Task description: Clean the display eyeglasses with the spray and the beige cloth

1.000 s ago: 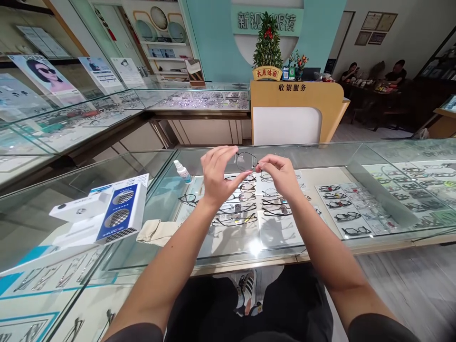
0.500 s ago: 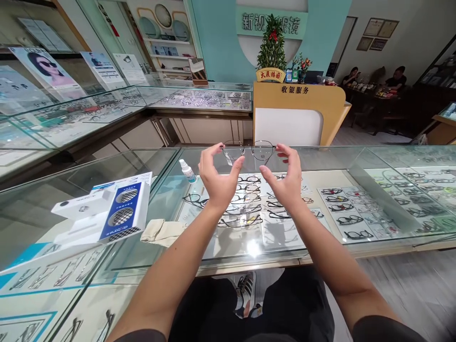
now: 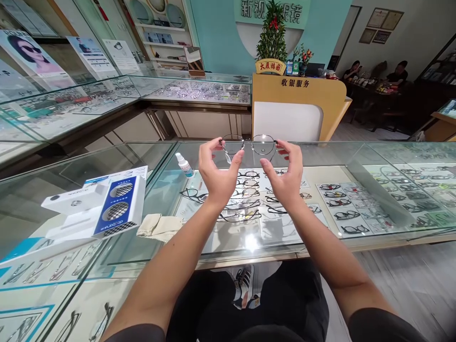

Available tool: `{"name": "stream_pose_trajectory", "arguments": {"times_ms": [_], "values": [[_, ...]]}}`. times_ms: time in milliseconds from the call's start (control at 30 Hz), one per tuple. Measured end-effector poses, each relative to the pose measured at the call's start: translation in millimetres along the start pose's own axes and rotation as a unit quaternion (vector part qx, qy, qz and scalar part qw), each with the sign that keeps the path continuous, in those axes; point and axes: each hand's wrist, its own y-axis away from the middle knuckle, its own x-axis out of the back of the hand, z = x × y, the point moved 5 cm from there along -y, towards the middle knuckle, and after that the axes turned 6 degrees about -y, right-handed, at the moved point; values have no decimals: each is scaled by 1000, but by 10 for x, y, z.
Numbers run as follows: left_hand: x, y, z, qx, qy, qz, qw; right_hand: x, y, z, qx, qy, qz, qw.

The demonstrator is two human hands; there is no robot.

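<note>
A pair of thin round-framed eyeglasses (image 3: pixel 263 145) is held up above the glass counter, lenses facing me. My left hand (image 3: pixel 220 172) pinches its left side near the hinge, thumb apart below the lens. On the opposite side, my right hand (image 3: pixel 285 173) grips the frame by the other hinge, its thumb pointing inward. A small white tag (image 3: pixel 228 158) hangs by the left lens. Beneath my hands, several more eyeglasses (image 3: pixel 245 216) lie in rows inside the display counter (image 3: pixel 235 248).
On the counter's left stand a white spray bottle (image 3: pixel 184 165), a folded beige cloth (image 3: pixel 159 227) and a blue-and-white box (image 3: pixel 117 205). More frames fill the right-hand tray (image 3: pixel 344 202). Beyond is a wooden cashier desk (image 3: pixel 299 88) with a plant (image 3: pixel 272 38); people sit at the back right.
The view has tilted slightly down, so the background sits higher. Both hands still hold the eyeglasses in nearly the same place.
</note>
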Motion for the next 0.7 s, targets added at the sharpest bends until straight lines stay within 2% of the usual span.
{"name": "stream_pose_trajectory", "arguments": {"times_ms": [167,367,700], "values": [[30,-9,7,-29,-3,27,999,-19,-36,-20,15,19,3,1000],[51,-51,-88,-56,-6,73,996,-126,-160,-30,74,59,-5,996],[183,-148,-133,-84,6,131,988,-270,-278,-93,92,51,-36,994]]}}
